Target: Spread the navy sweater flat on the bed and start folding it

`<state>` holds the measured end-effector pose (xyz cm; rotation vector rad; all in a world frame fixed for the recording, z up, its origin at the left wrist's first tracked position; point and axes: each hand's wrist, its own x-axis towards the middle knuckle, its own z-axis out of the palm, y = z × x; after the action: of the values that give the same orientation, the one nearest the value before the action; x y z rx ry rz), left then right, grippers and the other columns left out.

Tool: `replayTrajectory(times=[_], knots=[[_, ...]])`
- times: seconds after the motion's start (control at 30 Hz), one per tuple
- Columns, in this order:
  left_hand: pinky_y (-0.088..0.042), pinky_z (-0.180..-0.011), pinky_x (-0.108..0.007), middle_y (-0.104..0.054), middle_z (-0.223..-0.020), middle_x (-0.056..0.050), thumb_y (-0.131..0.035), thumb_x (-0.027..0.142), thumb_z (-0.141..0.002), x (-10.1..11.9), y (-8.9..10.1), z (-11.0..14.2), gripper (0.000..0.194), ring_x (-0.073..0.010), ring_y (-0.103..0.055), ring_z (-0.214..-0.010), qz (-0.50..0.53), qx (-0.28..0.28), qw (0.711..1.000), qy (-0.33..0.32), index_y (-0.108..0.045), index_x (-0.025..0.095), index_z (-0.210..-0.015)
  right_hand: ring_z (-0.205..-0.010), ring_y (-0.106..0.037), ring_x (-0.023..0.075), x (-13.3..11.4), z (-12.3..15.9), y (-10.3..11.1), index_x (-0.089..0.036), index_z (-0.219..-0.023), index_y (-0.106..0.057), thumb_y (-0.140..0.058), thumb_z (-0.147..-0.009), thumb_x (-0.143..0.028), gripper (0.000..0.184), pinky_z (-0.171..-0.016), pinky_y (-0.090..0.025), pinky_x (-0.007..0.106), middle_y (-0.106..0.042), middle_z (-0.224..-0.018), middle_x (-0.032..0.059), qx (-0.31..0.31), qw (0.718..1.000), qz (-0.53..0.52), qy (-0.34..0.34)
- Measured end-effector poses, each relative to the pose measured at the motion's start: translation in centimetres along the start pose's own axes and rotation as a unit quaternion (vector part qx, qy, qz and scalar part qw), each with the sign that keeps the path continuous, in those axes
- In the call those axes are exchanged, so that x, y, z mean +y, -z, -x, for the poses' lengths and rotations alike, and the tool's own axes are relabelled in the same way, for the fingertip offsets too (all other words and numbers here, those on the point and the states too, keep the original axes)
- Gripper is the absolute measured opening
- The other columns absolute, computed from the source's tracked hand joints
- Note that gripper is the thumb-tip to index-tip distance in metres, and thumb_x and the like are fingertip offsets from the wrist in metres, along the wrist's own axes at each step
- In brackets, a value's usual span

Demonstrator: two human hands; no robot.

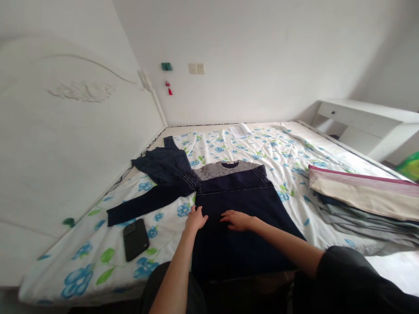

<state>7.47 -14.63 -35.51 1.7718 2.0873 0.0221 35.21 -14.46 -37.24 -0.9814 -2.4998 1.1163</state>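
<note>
Resting left hand (195,219) and right hand (237,220) flat on a dark navy knit sweater (231,196)

The sweater, grey marled across the yoke, lies spread on a white bedsheet printed with blue flowers (170,235), its neckline away from the person and its long axis running straight out from the body. A long navy sleeve (147,203) stretches toward the left of the frame. The left hand sits at the sweater's left edge, nearer that sleeve, fingers pointing away; the right arm reaches in from the lower right, its fingers pointing left across the sweater's middle. Both hands are open, palms down, grasping nothing. A black phone (135,239) lies at lower left, and a folded stack of pale cloth (363,192) at right.
</note>
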Motion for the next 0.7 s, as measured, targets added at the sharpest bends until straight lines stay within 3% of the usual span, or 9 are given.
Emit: replayTrajectory(times=[0.17,0.23,0.3,0.37,0.43,0.47,0.6,0.7], knots=[[-0.049,-0.125,-0.053,-0.033,-0.189,-0.019,-0.065,0.032,-0.098,1.4,-0.2,-1.2,0.062,-0.0470,-0.051,-0.160,-0.046,0.016,0.997,-0.064,-0.068,0.016,-0.158,-0.146,-0.070,0.0355,6.3,10.5,7.1,-0.039,-0.107,-0.092,-0.091,-0.072,-0.011,0.045,-0.134,-0.046,0.043,-0.083,-0.138,-0.0021,0.062,0.986,-0.054,-0.148],[-0.048,-0.127,-0.052,-0.032,-0.190,-0.017,-0.064,0.031,-0.099,1.9,-0.1,-2.1,0.061,-0.0464,-0.050,-0.161,-0.060,0.015,0.995,-0.072,-0.069,0.016,-0.158,-0.147,-0.068,0.0404,8.8,14.0,9.8,-0.031,-0.102,-0.090,-0.093,-0.070,-0.011,0.038,-0.134,-0.046,0.049,-0.084,-0.134,0.0053,0.129,0.965,-0.058,-0.219],[-0.048,-0.127,-0.053,-0.029,-0.191,-0.018,-0.065,0.032,-0.098,2.2,0.2,-3.2,0.064,-0.0475,-0.050,-0.161,-0.058,0.014,0.996,-0.068,-0.067,0.015,-0.160,-0.141,-0.071,0.0421,11.2,16.8,12.0,-0.024,-0.103,-0.085,-0.095,-0.072,-0.016,0.034,-0.127,-0.053,0.055,-0.084,-0.127,0.0112,0.209,0.923,-0.069,-0.316],[-0.048,-0.126,-0.055,-0.029,-0.190,-0.022,-0.069,0.036,-0.096,2.2,0.4,-4.2,0.070,-0.0495,-0.050,-0.161,-0.051,0.015,0.998,-0.043,-0.064,0.015,-0.163,-0.125,-0.079,0.0393,13.3,18.7,13.7,-0.019,-0.103,-0.080,-0.096,-0.078,-0.027,0.030,-0.109,-0.066,0.054,-0.084,-0.115,0.0148,0.254,0.860,-0.104,-0.430],[-0.050,-0.124,-0.057,-0.036,-0.185,-0.027,-0.072,0.040,-0.094,1.7,0.8,-5.1,0.075,-0.0503,-0.054,-0.158,-0.045,0.017,0.999,-0.010,-0.061,0.015,-0.164,-0.103,-0.083,0.0331,14.7,19.6,14.6,-0.016,-0.098,-0.075,-0.096,-0.083,-0.035,0.032,-0.087,-0.072,0.046,-0.082,-0.100,0.0148,0.242,0.811,-0.156,-0.509],[-0.051,-0.122,-0.056,-0.044,-0.181,-0.029,-0.073,0.041,-0.093,1.3,1.0,-5.5,0.076,-0.0497,-0.058,-0.155,-0.041,0.016,0.999,0.004,-0.061,0.014,-0.164,-0.094,-0.083,0.0302,15.1,19.6,14.7,-0.016,-0.095,-0.074,-0.097,-0.084,-0.038,0.034,-0.078,-0.073,0.042,-0.081,-0.094,0.0137,0.223,0.801,-0.175,-0.527],[-0.063,-0.102,-0.049,-0.076,-0.145,-0.025,-0.080,0.036,-0.086,-0.6,1.9,-5.8,0.068,-0.0435,-0.077,-0.126,0.018,-0.038,0.999,0.029,-0.067,0.018,-0.151,-0.072,-0.079,0.0275,15.5,18.4,13.5,-0.018,-0.091,-0.073,-0.109,-0.065,-0.036,0.048,-0.057,-0.070,0.037,-0.076,-0.076,0.0072,0.153,0.805,-0.168,-0.548],[-0.066,-0.080,-0.042,-0.083,-0.123,-0.017,-0.084,0.030,-0.081,-1.4,2.2,-5.1,0.058,-0.0367,-0.082,-0.100,0.070,-0.104,0.990,0.062,-0.069,0.023,-0.136,-0.069,-0.080,0.0329,15.8,18.5,12.6,-0.018,-0.088,-0.073,-0.111,-0.049,-0.024,0.056,-0.052,-0.070,0.042,-0.075,-0.074,0.0079,0.133,0.815,-0.176,-0.536]])
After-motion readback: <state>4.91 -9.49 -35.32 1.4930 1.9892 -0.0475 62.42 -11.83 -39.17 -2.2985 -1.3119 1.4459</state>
